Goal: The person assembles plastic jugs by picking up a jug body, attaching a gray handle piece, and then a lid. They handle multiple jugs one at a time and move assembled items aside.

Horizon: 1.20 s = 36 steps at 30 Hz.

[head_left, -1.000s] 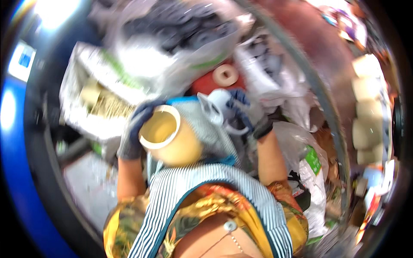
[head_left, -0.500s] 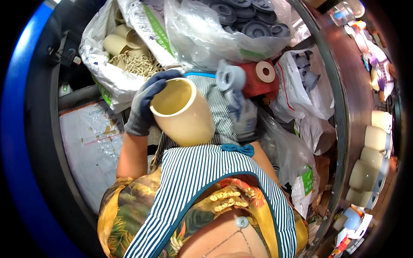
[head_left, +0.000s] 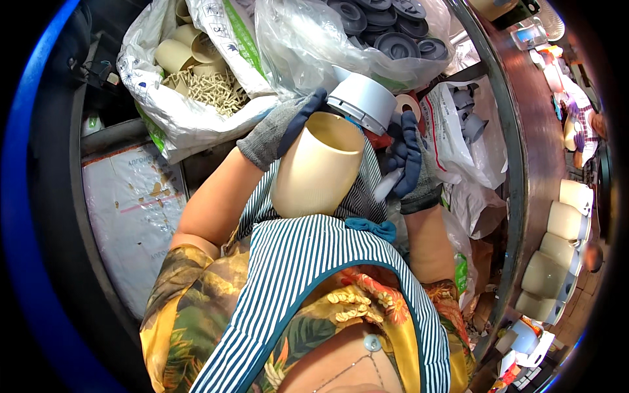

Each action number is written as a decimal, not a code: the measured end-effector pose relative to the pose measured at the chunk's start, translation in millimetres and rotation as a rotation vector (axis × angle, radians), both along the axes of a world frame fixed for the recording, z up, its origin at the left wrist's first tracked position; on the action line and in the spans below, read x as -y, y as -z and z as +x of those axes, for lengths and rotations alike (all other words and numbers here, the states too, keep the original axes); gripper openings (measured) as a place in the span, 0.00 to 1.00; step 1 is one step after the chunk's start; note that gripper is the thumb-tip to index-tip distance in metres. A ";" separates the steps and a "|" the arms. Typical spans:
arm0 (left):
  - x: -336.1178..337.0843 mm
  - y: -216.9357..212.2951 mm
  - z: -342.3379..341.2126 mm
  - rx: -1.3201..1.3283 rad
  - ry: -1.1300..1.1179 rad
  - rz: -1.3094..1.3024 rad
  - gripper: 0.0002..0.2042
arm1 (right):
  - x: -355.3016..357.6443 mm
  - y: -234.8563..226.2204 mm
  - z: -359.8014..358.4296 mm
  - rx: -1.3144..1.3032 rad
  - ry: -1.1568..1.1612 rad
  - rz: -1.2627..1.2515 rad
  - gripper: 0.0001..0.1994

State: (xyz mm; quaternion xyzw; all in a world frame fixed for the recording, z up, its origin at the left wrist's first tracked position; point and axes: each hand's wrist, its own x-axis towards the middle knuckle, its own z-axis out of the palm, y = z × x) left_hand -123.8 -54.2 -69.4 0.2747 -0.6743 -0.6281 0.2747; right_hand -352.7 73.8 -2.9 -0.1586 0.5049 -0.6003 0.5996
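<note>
1. One grey-and-navy knit-gloved left hand (head_left: pixel 283 128) lies against the upper side of a cream, hollow, cylindrical cup (head_left: pixel 314 180), probably steadying it before the blue-and-white striped cloth apron (head_left: pixel 308 245); its full grip is hidden.
2. The matching gloved right hand (head_left: pixel 407 160) curls near a pale blue-grey, round plastic piece (head_left: pixel 362 101); I cannot tell whether it grips.
3. The cup's mouth points up and away from the apron, long axis leaning rightward.
</note>
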 end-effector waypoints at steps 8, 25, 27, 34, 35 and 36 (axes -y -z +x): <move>0.4 -22.2 -3.2 0.099 0.056 -0.299 0.33 | 5.1 3.6 -1.1 0.079 -0.014 0.071 0.20; 12.0 11.4 -3.9 0.079 0.071 -0.432 0.24 | 17.0 28.0 -6.2 -0.112 0.031 0.014 0.14; 4.0 -16.4 0.1 0.163 0.098 -0.528 0.24 | 17.4 26.0 -2.4 -0.210 0.027 0.039 0.14; -1.0 -75.9 1.8 0.289 0.203 -0.043 0.24 | 17.6 26.7 -0.1 -0.246 0.059 0.038 0.12; 1.1 -76.0 -0.7 0.291 0.198 0.045 0.24 | 15.9 34.7 0.0 -0.248 0.074 -0.012 0.11; 2.7 -63.9 -0.5 0.278 0.178 -0.201 0.23 | 14.3 38.5 -0.6 -0.267 0.093 -0.024 0.11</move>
